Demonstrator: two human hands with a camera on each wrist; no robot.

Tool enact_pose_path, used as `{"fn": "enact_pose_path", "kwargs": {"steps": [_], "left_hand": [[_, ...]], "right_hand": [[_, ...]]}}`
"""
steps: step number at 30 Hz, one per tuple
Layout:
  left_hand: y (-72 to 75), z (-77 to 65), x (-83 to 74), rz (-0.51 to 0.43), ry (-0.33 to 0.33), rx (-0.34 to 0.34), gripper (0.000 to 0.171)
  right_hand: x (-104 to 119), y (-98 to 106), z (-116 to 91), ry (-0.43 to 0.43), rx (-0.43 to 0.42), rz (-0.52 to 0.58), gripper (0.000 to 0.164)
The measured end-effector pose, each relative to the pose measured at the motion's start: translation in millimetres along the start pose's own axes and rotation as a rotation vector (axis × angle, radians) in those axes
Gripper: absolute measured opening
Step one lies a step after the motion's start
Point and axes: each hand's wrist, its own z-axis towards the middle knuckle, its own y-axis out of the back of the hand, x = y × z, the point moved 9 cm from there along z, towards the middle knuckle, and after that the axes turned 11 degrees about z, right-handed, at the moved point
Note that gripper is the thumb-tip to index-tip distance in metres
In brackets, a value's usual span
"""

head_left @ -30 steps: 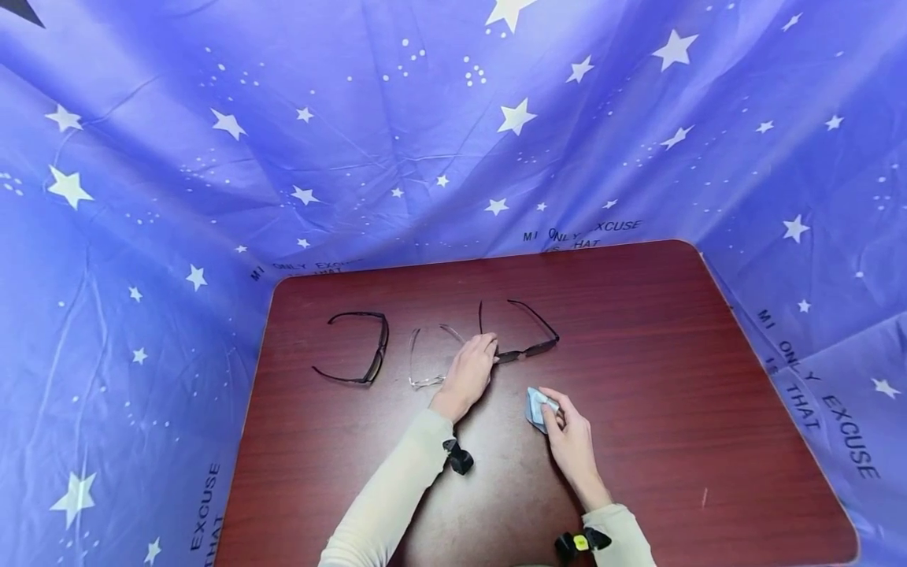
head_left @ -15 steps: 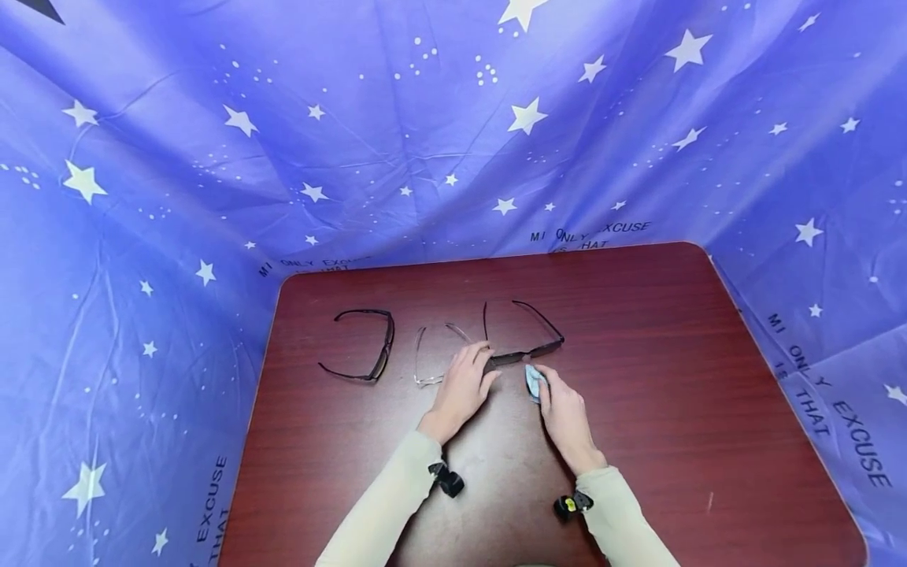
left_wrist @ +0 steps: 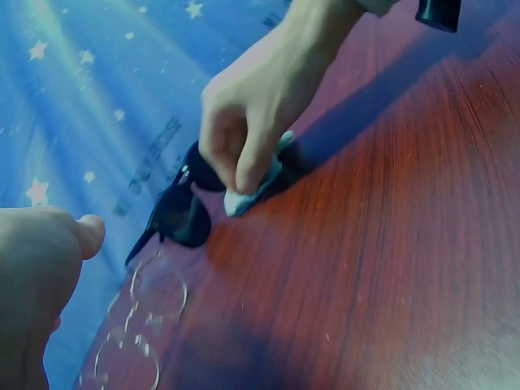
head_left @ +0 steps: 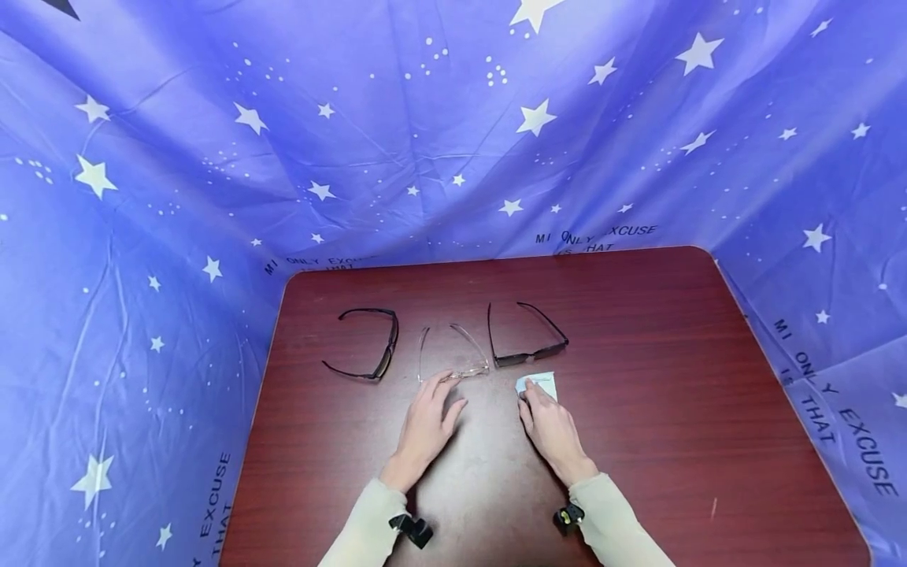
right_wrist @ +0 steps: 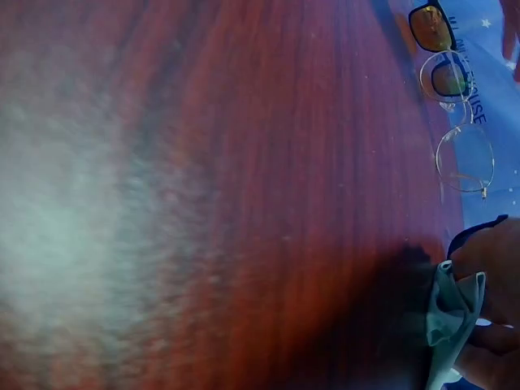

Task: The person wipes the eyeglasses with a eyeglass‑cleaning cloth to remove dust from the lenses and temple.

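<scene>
Thin clear-framed glasses (head_left: 473,371) with round lenses lie on the table, temples unfolded toward the back. My left hand (head_left: 423,425) hovers at their near left side, its fingers relaxed and the fingertips overlapping the frame in the head view. To its right, my right hand (head_left: 556,435) pinches a small pale blue cloth (head_left: 546,383) between thumb and fingers, close over the tabletop. Black sunglasses (head_left: 512,361) rest just beyond the cloth, temples spread. In the left wrist view the cloth (left_wrist: 236,202) hangs folded under the right hand's fingertips.
A second pair of black glasses (head_left: 388,346) lies at the left, temples pointing left. All sit on a dark red wooden table (head_left: 673,394) with rounded corners. A blue star-printed curtain (head_left: 453,118) surrounds its back and sides.
My left hand has left the black sunglasses and moved left and nearer to the clear glasses. The right hand has carried the cloth toward the sunglasses, and the cloth now spreads wider.
</scene>
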Motion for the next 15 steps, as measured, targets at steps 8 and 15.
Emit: {"fn": "enact_pose_path", "kwargs": {"steps": [8, 15], "left_hand": [[28.1, -19.6, 39.3, 0.044, 0.044, -0.198, 0.031], [44.9, -38.3, 74.1, 0.171, 0.067, -0.254, 0.030]], "right_hand": [[-11.8, 4.1, 2.2, -0.101, 0.021, 0.141, 0.017], [-15.0, 25.4, 4.8, 0.003, -0.020, 0.153, 0.021]]}}
